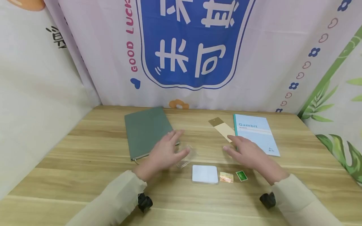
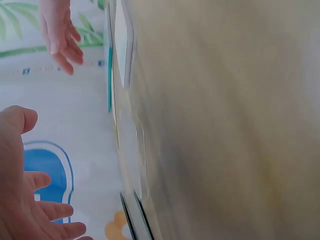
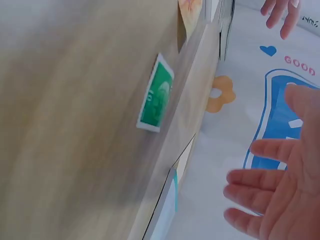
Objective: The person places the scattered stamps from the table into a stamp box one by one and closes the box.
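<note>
My left hand (image 1: 165, 150) is held above the table with fingers spread, its palm side bare in the left wrist view. Below it lies a clear plastic piece (image 1: 184, 163), partly covered by the hand, and a dark green hardcover notebook (image 1: 147, 130) lies just beyond. Opposite, my right hand (image 1: 246, 152), also with loose fingers and nothing in it, overlaps the corner of a pale blue Gambit notebook (image 1: 254, 121). Between and nearer me are a white card-like rectangle (image 1: 205, 174) with a clear edge, a small orange patterned paper (image 1: 227, 177) and a green stamp (image 1: 241, 175).
A brown and cream bookmark-like strip (image 1: 223, 128) lies left of the Gambit notebook, its lower end by the right fingertips. A printed curtain (image 1: 263, 62) hangs along the back edge of the wooden table (image 1: 85, 150). Dark wrist cameras (image 1: 145, 202) hang below both sleeves.
</note>
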A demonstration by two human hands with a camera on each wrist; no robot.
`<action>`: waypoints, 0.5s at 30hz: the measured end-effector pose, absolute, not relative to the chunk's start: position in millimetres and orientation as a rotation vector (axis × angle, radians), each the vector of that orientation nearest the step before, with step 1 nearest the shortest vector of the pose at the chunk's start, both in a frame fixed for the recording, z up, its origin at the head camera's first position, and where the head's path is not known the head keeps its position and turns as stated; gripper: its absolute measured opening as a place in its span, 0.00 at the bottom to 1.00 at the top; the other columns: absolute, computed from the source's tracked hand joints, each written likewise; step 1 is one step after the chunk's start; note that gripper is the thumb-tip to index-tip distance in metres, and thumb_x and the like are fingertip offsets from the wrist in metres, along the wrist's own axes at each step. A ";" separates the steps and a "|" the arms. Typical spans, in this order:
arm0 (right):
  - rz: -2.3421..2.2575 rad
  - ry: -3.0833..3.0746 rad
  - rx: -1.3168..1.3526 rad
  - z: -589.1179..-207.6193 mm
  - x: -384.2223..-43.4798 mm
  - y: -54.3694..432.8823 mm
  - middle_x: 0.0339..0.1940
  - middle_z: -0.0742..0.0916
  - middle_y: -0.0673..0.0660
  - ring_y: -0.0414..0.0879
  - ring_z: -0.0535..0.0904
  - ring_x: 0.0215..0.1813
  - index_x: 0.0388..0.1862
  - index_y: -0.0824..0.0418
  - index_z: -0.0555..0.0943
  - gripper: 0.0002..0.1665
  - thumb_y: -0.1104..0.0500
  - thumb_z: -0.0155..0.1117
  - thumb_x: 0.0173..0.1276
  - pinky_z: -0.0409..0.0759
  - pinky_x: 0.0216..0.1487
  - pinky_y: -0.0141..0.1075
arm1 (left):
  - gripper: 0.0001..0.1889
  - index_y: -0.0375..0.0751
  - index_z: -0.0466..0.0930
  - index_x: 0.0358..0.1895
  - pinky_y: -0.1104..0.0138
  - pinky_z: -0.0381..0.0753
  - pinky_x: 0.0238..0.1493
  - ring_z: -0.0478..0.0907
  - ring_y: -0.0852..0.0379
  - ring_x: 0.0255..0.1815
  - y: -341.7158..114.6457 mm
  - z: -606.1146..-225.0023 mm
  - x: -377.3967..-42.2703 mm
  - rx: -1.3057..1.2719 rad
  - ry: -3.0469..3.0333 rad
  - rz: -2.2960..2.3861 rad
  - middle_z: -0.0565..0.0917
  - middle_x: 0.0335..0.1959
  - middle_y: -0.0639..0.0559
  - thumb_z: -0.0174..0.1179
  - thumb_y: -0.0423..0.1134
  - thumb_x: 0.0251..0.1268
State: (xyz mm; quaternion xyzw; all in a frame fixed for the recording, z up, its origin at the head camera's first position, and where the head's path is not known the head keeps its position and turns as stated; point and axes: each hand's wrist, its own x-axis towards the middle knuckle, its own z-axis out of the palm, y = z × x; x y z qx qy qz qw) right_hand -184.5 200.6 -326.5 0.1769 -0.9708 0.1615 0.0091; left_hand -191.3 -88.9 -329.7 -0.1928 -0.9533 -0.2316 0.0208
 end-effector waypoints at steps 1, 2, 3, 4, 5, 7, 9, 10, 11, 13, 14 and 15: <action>0.517 -3.038 0.576 -325.9 -181.7 200.9 0.63 0.72 0.70 0.66 0.66 0.64 0.67 0.66 0.63 0.38 0.41 0.47 0.70 0.64 0.62 0.58 | 0.39 0.52 0.51 0.73 0.42 0.60 0.63 0.55 0.39 0.70 -88.3 -330.4 -188.4 -0.622 -2.940 -0.755 0.56 0.72 0.42 0.51 0.61 0.61; 0.528 -3.043 0.602 -325.3 -179.2 201.3 0.62 0.72 0.70 0.65 0.66 0.63 0.67 0.67 0.64 0.37 0.41 0.48 0.70 0.65 0.62 0.58 | 0.39 0.50 0.52 0.72 0.43 0.60 0.64 0.56 0.41 0.70 -87.6 -331.0 -185.8 -0.646 -2.924 -0.796 0.58 0.71 0.43 0.52 0.60 0.61; 0.535 -3.048 0.626 -325.1 -176.9 201.8 0.62 0.73 0.70 0.65 0.67 0.63 0.66 0.67 0.65 0.36 0.42 0.50 0.69 0.65 0.61 0.57 | 0.39 0.49 0.53 0.72 0.45 0.61 0.64 0.57 0.42 0.70 -86.8 -331.6 -183.3 -0.668 -2.909 -0.836 0.59 0.71 0.43 0.54 0.58 0.60; 0.545 -3.054 0.649 -325.2 -174.6 202.3 0.61 0.74 0.69 0.65 0.67 0.63 0.65 0.67 0.66 0.36 0.43 0.52 0.69 0.66 0.61 0.57 | 0.39 0.47 0.54 0.72 0.46 0.61 0.65 0.57 0.43 0.69 -86.0 -332.1 -180.9 -0.694 -2.892 -0.880 0.60 0.70 0.44 0.56 0.57 0.60; 0.554 -3.059 0.670 -325.4 -172.4 202.8 0.61 0.74 0.68 0.65 0.68 0.63 0.65 0.67 0.66 0.35 0.44 0.54 0.68 0.66 0.61 0.57 | 0.39 0.45 0.55 0.71 0.49 0.61 0.66 0.58 0.45 0.69 -85.2 -332.7 -178.8 -0.720 -2.882 -0.916 0.61 0.70 0.45 0.57 0.55 0.59; 0.571 -3.058 0.720 -325.6 -168.4 203.8 0.60 0.75 0.67 0.64 0.69 0.62 0.63 0.67 0.68 0.35 0.45 0.56 0.66 0.67 0.61 0.57 | 0.38 0.44 0.56 0.71 0.52 0.59 0.68 0.58 0.48 0.70 -83.6 -333.5 -174.7 -0.763 -2.872 -0.987 0.62 0.70 0.48 0.59 0.53 0.58; 0.604 -3.058 0.751 -326.7 -164.8 204.6 0.60 0.76 0.65 0.63 0.69 0.62 0.62 0.67 0.69 0.34 0.46 0.59 0.65 0.67 0.61 0.55 | 0.38 0.44 0.57 0.70 0.53 0.60 0.67 0.59 0.48 0.69 -82.1 -334.3 -171.1 -0.800 -2.871 -1.042 0.62 0.69 0.48 0.61 0.51 0.57; 0.618 -3.060 0.761 -327.2 -162.9 204.8 0.60 0.77 0.64 0.62 0.70 0.62 0.62 0.66 0.70 0.34 0.46 0.59 0.64 0.68 0.61 0.55 | 0.38 0.44 0.57 0.70 0.53 0.60 0.67 0.59 0.48 0.69 -81.5 -334.7 -169.5 -0.813 -2.876 -1.070 0.63 0.69 0.48 0.62 0.50 0.57; 0.627 -3.057 0.782 -327.7 -161.2 205.0 0.59 0.77 0.64 0.62 0.71 0.61 0.61 0.66 0.70 0.34 0.45 0.59 0.64 0.69 0.60 0.55 | 0.39 0.44 0.57 0.70 0.53 0.61 0.67 0.59 0.49 0.69 -81.0 -335.0 -167.7 -0.825 -2.881 -1.098 0.63 0.69 0.48 0.62 0.50 0.56; 0.658 -3.051 0.813 -329.1 -157.8 205.6 0.57 0.79 0.63 0.60 0.72 0.60 0.60 0.66 0.72 0.33 0.45 0.60 0.64 0.70 0.59 0.54 | 0.38 0.44 0.58 0.69 0.53 0.64 0.65 0.61 0.47 0.68 -80.1 -336.3 -164.8 -0.851 -2.879 -1.161 0.63 0.69 0.48 0.64 0.48 0.56; 0.677 -3.048 0.823 -330.0 -156.0 206.0 0.57 0.79 0.62 0.59 0.73 0.59 0.59 0.66 0.72 0.33 0.45 0.60 0.64 0.71 0.58 0.53 | 0.38 0.44 0.59 0.69 0.53 0.66 0.64 0.63 0.46 0.67 -79.4 -336.9 -163.8 -0.867 -2.874 -1.191 0.64 0.68 0.48 0.64 0.47 0.55; 0.685 -3.044 0.837 -330.6 -154.4 206.7 0.56 0.80 0.61 0.58 0.74 0.58 0.59 0.66 0.73 0.33 0.45 0.60 0.63 0.72 0.57 0.53 | 0.38 0.43 0.59 0.69 0.53 0.68 0.62 0.64 0.45 0.65 -78.8 -337.8 -162.9 -0.884 -2.869 -1.220 0.65 0.68 0.48 0.65 0.46 0.55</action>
